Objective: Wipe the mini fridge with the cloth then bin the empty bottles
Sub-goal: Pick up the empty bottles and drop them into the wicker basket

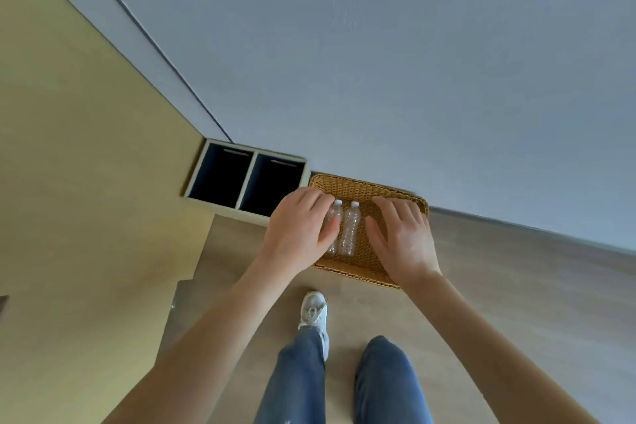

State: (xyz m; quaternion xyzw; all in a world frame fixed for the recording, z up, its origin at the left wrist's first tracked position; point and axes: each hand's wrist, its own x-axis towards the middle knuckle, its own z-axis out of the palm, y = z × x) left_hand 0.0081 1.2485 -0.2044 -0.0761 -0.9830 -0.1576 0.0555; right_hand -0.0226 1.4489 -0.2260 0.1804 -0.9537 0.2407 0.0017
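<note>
Two clear plastic bottles with white caps lie side by side in a woven wicker basket (358,274) on the floor. My left hand (298,229) covers the left bottle (334,213), thumb and fingers curled around its body. The right bottle (350,229) lies free between my hands. My right hand (402,237) hovers over the basket's right half, fingers spread, holding nothing. No cloth or mini fridge is visible.
A pale two-compartment bin (246,179) with dark openings stands just left of the basket against a grey wall (378,62). A yellowish cabinet side (69,148) fills the left. My legs in jeans and a white shoe (314,311) stand on the wooden floor.
</note>
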